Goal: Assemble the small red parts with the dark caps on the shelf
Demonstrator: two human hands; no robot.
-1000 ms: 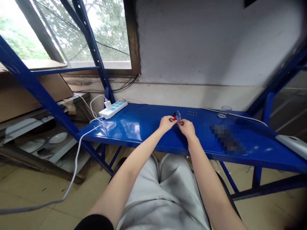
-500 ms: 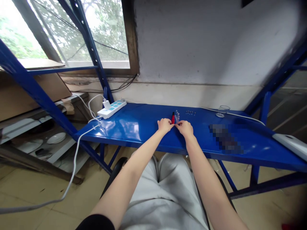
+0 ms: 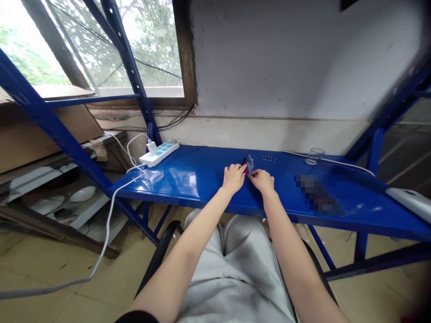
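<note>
My left hand (image 3: 234,178) is at the middle of the blue table, its fingers curled against a small red object with a black tip (image 3: 244,161). The red object stands roughly upright, partly hidden by the fingers. Just to its right is a row of small clear plastic pieces (image 3: 250,162), too small to make out in detail. My right hand (image 3: 263,180) is closed in a pinch at the near end of this row. Thumb and index finger touch there, and whatever lies between them is hidden.
Several tiny pieces (image 3: 269,158) lie in rows behind my right hand. A clear glass (image 3: 314,156) stands at the back right, near a blurred dark item (image 3: 319,195). A white power strip (image 3: 159,153) with cables sits at the left; a white device (image 3: 409,204) is at the right edge.
My left hand has shifted from a low pinch beside the right fingertips to higher on the red object, knuckles raised. The two hands' fingertips are slightly farther apart. The view has moved a little.
</note>
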